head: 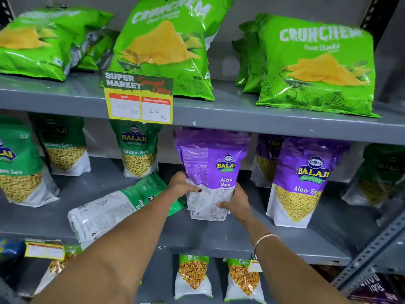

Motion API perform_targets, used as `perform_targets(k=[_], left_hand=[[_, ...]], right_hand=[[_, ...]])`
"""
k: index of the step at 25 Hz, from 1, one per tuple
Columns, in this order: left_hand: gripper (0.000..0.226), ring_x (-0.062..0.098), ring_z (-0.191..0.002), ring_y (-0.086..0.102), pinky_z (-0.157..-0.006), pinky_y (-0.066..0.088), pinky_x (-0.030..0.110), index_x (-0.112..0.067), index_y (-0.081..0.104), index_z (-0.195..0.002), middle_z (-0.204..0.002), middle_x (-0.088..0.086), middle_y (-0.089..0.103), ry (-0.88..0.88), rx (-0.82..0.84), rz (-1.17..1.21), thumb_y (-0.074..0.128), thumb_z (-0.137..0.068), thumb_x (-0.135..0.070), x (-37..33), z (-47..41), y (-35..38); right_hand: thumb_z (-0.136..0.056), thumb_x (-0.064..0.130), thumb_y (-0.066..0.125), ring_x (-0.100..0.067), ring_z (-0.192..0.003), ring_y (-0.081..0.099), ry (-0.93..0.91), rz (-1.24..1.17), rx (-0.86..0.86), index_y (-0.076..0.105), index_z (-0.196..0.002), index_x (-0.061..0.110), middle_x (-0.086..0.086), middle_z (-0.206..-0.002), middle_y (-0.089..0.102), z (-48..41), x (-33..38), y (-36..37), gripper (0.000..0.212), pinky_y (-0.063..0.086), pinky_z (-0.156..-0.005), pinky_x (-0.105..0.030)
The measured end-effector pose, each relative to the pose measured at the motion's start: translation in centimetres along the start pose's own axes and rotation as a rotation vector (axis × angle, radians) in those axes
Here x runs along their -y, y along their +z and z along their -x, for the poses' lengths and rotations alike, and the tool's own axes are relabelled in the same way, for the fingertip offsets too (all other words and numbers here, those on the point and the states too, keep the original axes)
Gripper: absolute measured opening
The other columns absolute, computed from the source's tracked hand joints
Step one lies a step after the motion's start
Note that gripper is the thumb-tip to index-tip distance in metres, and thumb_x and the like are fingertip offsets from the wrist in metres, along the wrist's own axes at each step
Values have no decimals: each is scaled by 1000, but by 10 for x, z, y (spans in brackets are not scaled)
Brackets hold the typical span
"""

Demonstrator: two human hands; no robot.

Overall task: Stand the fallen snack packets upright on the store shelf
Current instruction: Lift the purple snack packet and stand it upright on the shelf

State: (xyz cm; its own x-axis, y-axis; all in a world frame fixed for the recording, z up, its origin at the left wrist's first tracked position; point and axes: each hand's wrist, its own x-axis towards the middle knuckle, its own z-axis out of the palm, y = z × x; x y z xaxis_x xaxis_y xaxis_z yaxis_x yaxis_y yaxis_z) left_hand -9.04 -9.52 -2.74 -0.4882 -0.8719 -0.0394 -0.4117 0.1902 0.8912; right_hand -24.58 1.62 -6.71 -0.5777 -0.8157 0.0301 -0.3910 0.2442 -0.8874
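Observation:
A purple Aloo Sev packet (213, 170) stands upright in the middle of the grey middle shelf (219, 240), its side turned toward me. My left hand (183, 185) grips its lower left edge and my right hand (237, 201) grips its lower right corner. Just left of it a green and white Ratlami Sev packet (114, 209) lies flat on the shelf, partly under my left forearm. Another purple Aloo Sev packet (301, 183) stands upright to the right.
Green Ratlami Sev packets (138, 150) stand at the back and left of the middle shelf. Green Crunchem chip bags (315, 64) fill the upper shelf, with a yellow price card (139, 98) on its edge. Smaller packets (192, 275) stand on the shelf below.

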Motion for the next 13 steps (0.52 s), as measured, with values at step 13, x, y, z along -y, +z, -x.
perform_targets(k=[13], left_hand=[[30,-4,-41,63,-58,32,18,-22,50,-112,-63,-8,66,-238,247,89,38,-94,-1,17,6,-7]], right_hand=[[-73,2,74,-21,-69,55,304,-134,-36,28,-99,9,-15,-105,53,-8,-3,-6,53,51,-52,-29]])
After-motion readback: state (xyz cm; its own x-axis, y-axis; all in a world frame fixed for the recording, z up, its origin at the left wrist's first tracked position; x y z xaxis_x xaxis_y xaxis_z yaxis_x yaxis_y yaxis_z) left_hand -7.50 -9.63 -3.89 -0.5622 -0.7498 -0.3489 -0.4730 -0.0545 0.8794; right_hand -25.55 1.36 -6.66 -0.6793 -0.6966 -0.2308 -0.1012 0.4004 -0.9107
